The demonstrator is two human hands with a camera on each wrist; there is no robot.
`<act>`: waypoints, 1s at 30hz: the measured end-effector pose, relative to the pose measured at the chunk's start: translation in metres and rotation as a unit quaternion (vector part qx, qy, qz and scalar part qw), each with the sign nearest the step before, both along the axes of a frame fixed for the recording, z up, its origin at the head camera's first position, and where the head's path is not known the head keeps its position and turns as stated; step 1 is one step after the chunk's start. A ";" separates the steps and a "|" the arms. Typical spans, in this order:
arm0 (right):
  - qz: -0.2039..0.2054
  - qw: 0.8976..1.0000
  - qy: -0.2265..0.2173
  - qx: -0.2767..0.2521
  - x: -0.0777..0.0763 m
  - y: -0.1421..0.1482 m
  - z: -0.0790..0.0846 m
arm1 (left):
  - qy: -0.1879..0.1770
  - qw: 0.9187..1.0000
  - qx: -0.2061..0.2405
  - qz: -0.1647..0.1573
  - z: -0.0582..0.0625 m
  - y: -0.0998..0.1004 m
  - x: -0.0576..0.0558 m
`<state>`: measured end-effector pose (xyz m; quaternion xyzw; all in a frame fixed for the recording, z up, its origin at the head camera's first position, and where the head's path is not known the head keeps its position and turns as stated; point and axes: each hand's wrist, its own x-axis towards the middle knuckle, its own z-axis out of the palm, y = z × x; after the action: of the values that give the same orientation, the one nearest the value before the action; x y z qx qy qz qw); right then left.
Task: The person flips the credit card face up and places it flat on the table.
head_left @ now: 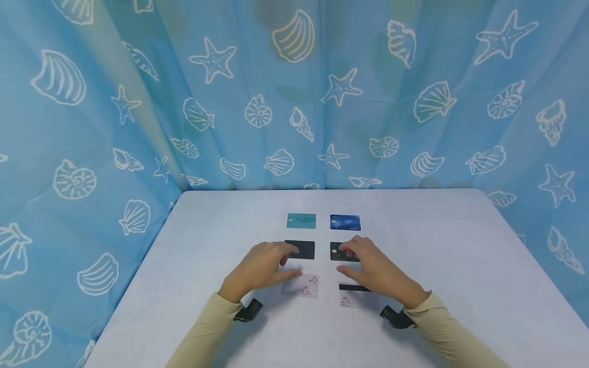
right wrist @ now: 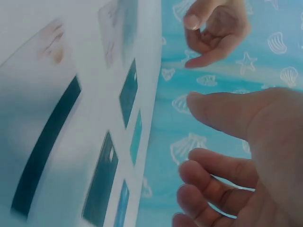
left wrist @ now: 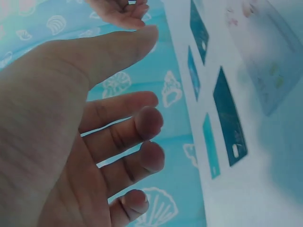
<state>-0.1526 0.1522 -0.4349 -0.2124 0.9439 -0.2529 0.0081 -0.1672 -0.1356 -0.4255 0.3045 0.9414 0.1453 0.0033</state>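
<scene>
My left hand (head_left: 267, 263) hangs over the left column of cards, thumb and fingers apart with nothing between them. It overlaps a black card (head_left: 306, 250) and a pale flowered card (head_left: 311, 287). Over the right column, my right hand (head_left: 371, 263) has its thumb spread from loosely bent fingers and holds nothing. Partly covered by it are a black VIP card (head_left: 337, 252) and a pale card (head_left: 348, 298) with a black stripe along its upper edge. Farther back lie a teal VIP card (head_left: 299, 221) and a blue VIP card (head_left: 345, 222).
The cards lie flat in two columns on a white table (head_left: 221, 220). A blue curtain (head_left: 257, 148) with shells and starfish hangs behind the table and along its left side. A black strap (head_left: 248, 310) sits at the left wrist, another strap (head_left: 397, 317) at the right.
</scene>
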 end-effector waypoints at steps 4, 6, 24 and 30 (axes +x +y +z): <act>-0.013 1.000 0.014 0.000 0.004 0.022 0.005 | 0.005 1.000 0.003 0.007 0.006 0.008 -0.001; -0.021 1.000 0.018 -0.001 0.006 0.032 0.007 | 0.009 1.000 0.007 0.007 0.010 0.012 -0.001; -0.027 0.999 -0.021 0.022 0.020 0.057 -0.004 | 0.001 1.000 -0.014 -0.028 0.011 0.071 0.007; -0.006 0.998 -0.039 0.046 0.025 0.064 -0.017 | 0.001 0.998 -0.042 -0.053 -0.005 0.085 0.012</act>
<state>-0.1278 0.2158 -0.4514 -0.1959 0.9548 -0.2171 0.0534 -0.1549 -0.0508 -0.4309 0.3541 0.9290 0.1050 0.0229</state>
